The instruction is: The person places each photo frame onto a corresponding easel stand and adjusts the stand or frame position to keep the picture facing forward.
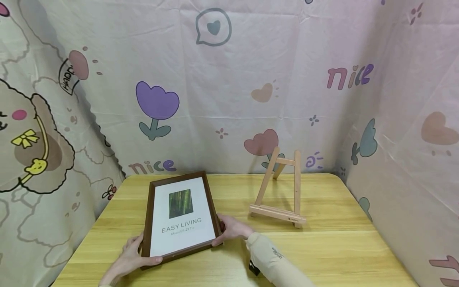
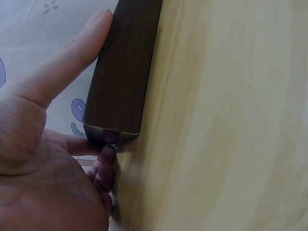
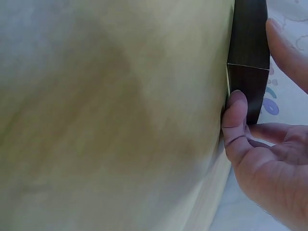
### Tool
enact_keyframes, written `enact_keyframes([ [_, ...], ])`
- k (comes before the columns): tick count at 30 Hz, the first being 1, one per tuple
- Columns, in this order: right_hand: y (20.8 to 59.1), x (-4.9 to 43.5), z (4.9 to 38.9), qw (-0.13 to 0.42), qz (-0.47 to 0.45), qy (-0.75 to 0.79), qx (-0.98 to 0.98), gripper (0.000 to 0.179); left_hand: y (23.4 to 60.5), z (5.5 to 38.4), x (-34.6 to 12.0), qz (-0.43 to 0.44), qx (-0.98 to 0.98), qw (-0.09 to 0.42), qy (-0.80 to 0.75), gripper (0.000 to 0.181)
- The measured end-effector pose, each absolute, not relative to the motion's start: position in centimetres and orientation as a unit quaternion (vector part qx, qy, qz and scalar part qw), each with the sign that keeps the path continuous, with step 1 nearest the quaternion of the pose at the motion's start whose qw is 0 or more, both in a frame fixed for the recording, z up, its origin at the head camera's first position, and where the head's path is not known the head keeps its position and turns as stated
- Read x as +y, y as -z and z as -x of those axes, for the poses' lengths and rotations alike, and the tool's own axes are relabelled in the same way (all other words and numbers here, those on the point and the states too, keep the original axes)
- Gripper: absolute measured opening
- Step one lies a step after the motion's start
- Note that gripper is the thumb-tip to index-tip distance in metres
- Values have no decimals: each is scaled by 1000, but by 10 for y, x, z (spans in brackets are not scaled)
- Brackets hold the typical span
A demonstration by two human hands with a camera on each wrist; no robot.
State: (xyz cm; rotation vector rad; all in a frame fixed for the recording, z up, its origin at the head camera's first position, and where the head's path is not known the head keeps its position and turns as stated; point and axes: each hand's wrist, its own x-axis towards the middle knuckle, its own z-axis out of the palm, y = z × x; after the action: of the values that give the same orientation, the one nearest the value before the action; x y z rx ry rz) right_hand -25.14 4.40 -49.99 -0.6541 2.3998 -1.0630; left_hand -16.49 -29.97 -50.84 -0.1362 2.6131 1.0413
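Observation:
A brown picture frame (image 1: 183,227) stands left of the middle in the head view, turned a little askew. Its white sheet carries a small green picture and the words EASY LIVING. My left hand (image 1: 130,258) grips the lower left corner, its thumb along the front border. At the lower right corner my right hand (image 1: 233,229) holds the frame between thumb and fingers. Both wrist views show the dark frame edge (image 2: 126,67) and corner (image 3: 248,48), with fingertips tucked at the underside. How far the frame is off the table cannot be seen.
A small wooden easel (image 1: 297,183) stands on the right of the wooden table (image 1: 333,247), its ledge toward me. Printed cloth (image 1: 229,79) hangs behind and along both sides. A small black object (image 1: 254,268) shows under the right sleeve.

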Motion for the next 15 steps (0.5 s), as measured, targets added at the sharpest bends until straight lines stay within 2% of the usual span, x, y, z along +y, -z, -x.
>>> enact_keyframes([
  [15, 501, 44, 248, 209, 216, 386, 872, 106, 511, 164, -301, 62, 908, 158, -383, 127],
])
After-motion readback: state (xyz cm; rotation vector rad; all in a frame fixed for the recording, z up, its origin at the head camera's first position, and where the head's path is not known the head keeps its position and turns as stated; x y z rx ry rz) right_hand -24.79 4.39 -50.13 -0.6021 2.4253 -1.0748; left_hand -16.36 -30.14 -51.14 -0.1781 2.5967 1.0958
